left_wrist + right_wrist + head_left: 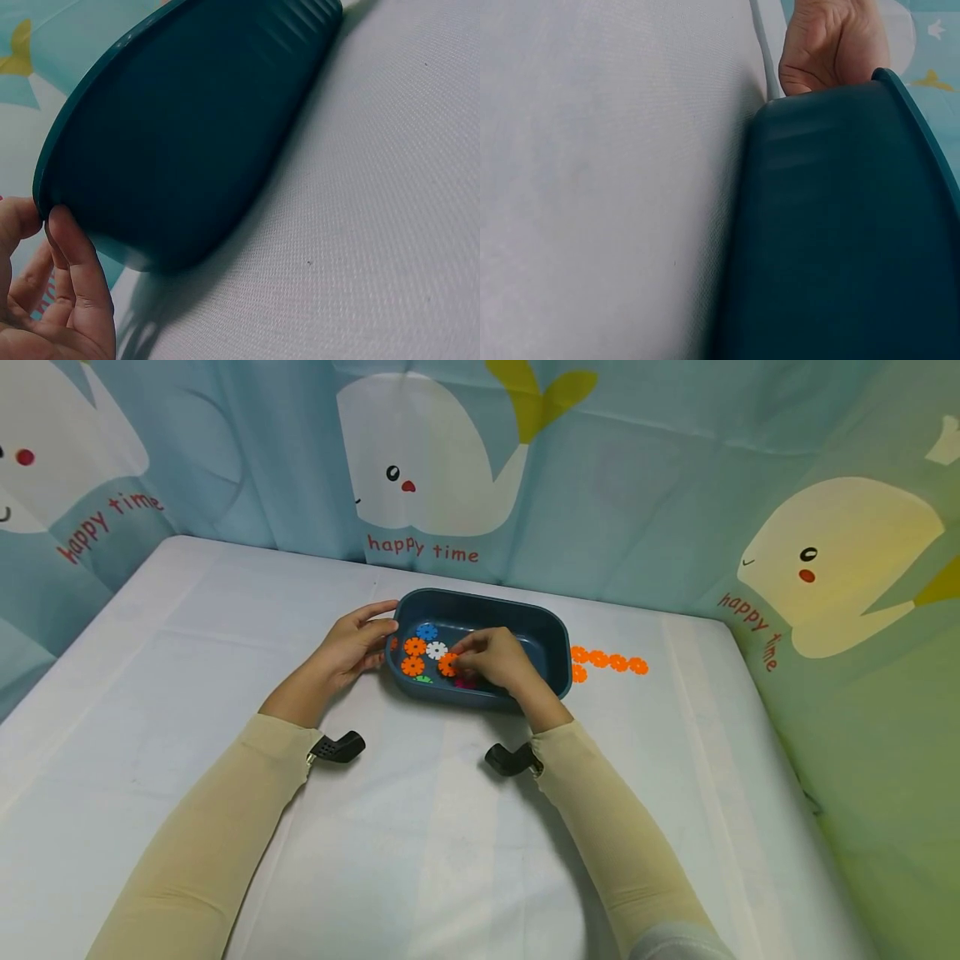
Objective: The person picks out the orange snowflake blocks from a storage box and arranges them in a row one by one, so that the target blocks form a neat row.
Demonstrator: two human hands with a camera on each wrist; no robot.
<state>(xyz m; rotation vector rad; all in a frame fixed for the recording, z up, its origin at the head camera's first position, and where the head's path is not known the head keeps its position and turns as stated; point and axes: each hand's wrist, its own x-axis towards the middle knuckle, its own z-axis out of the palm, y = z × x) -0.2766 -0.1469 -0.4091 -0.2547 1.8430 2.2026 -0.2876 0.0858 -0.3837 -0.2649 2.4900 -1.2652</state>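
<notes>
A dark blue plastic tub [480,602] stands on the table. My left hand [348,647] pinches its left rim between thumb and fingers, which the left wrist view shows close up. Reaching over the front wall, my right hand [495,656] pinches an orange snowflake disc [447,665] inside. Around it in the tub lie a white disc [437,650], a blue disc [427,632], orange discs [414,647], a green disc [423,679] and a magenta disc [465,683]. In the right wrist view the tub's outer wall [840,217] hides my right fingertips.
Several orange discs [597,658] lie in a row on the white table [420,843], right of the tub. Another orange disc [579,674] is just below that row, beside the tub wall. A whale-print curtain [630,510] hangs behind the table.
</notes>
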